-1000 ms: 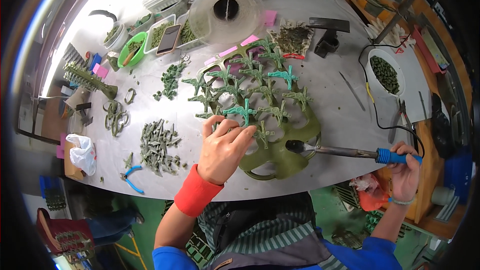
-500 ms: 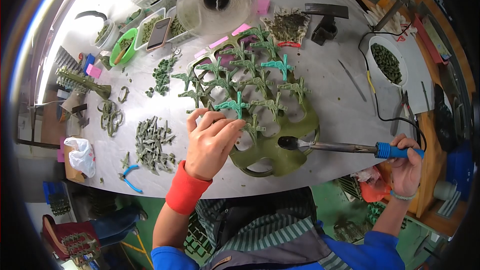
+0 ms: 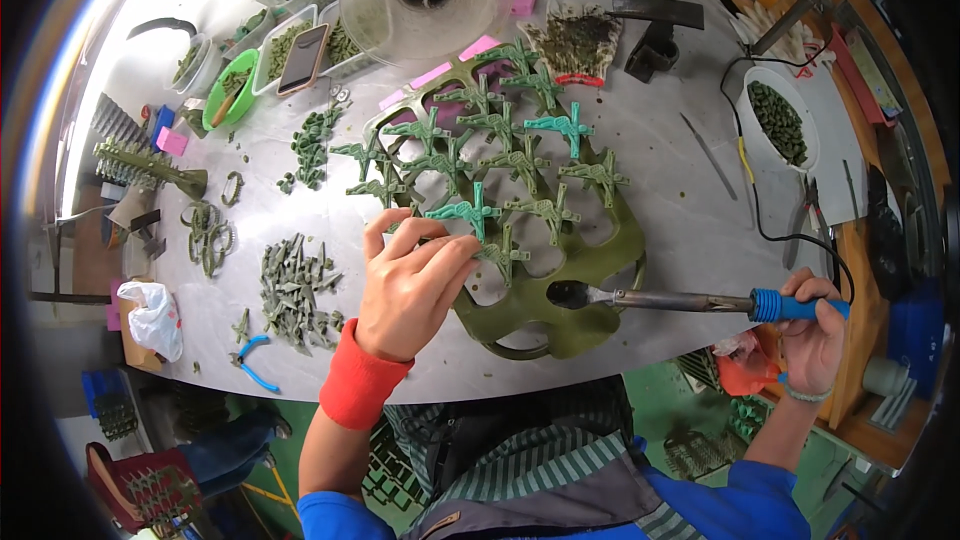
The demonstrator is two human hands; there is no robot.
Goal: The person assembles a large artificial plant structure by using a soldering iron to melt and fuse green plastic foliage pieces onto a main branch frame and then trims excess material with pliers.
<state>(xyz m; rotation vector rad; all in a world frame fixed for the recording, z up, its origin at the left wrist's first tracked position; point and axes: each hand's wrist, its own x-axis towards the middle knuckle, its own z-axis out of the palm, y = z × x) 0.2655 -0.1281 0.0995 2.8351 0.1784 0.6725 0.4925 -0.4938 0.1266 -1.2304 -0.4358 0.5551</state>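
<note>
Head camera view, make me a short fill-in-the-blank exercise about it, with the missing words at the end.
1. The right hand holds a tool with a ____ handle.
2. The wristband just below the left hand is coloured ____.
3. In the picture, the pliers lie to the ____ of the left hand.
4. The plastic bag beyond the pliers, near the picture's left edge, is mostly ____.

Missing words: blue; red; left; white.

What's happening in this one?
The right hand holds a blue-handled iron, its dark tip over a green frame; contact is unclear. The left hand is at the nearest cross on that frame, with more crosses beyond. Loose parts and pliers lie to the left.
</note>
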